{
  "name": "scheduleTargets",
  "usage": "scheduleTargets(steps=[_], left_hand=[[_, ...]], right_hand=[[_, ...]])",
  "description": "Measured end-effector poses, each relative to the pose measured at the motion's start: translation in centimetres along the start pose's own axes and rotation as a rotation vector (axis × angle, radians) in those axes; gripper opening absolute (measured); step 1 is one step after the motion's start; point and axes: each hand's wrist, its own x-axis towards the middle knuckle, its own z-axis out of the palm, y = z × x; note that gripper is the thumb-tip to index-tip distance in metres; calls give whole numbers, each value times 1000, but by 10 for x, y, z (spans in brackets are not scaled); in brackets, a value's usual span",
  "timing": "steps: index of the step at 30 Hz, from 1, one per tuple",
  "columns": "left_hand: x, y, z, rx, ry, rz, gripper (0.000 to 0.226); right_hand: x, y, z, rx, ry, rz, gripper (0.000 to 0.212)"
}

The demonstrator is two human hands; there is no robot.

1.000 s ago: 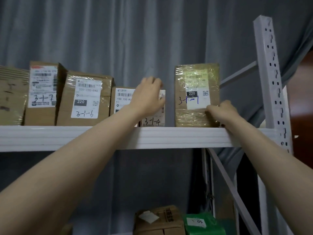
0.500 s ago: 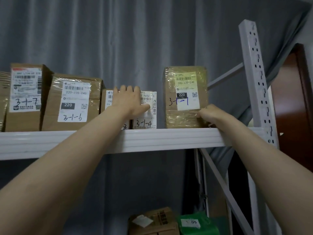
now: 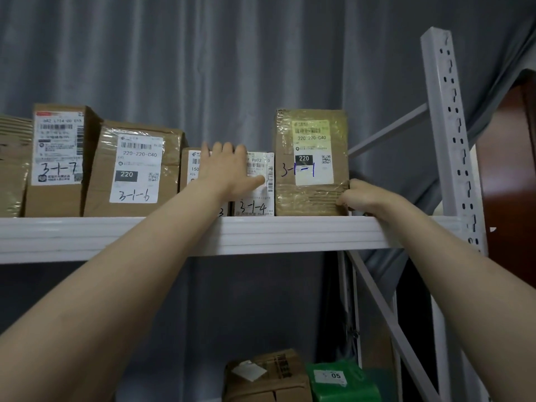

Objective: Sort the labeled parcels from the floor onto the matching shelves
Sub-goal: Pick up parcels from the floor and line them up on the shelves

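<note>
Reaching up to the white shelf [image 3: 290,233] with both arms. Left hand [image 3: 229,172] laid flat, fingers together and extended, thumb splayed right, against the fronts of two small parcels: the one marked 3-1-4 [image 3: 258,198] and its left neighbour [image 3: 193,166], whose label is mostly hidden behind the hand and wrist. Not clamped on either, just pressing on their faces. Right hand [image 3: 362,197] curled at the lower right corner of the tall taped parcel marked 3-1-1 [image 3: 311,162], fingertips on its front edge, the rest wrapped round the side; cannot tell how firm the hold is. That parcel upright at the right end of the row, just beside 3-1-4, near the perforated upright post [image 3: 448,126].

Further left along the same shelf: box 3-1-6 [image 3: 136,169], touching the small hidden-label parcel; then box 3-1-7 [image 3: 58,158], upright; then the edge of one more carton [image 3: 13,166] cut off by the frame. Grey curtain [image 3: 232,68] behind everything. Diagonal brace [image 3: 385,314] running down below the shelf on the right. On a lower level, a brown carton [image 3: 266,378] and a green package labelled 05 [image 3: 342,381] side by side. Dark red-brown panel [image 3: 510,169] at far right.
</note>
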Motion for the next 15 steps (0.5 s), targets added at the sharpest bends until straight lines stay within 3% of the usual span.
scheduleTargets(steps=[2,5,7,11,15], left_hand=[[-2,0,-1,-26,6,0,73],[-4,-2,-4,-28,29,-1,77],[-8,-4,-9,-1,54,9,79],[-21,-11,-19,93,74,42,81],[-44,-28,-34,161,79,22,84]], right_hand=[[6,4,2,-10,0,-9,65],[-40,-27,1,-32,97,-23,48],[-59,-40,2,-85,237,-33,45],[-79,-67,8,-243,630,-138,63],[-93,-118,29,-209,711,-335,62]])
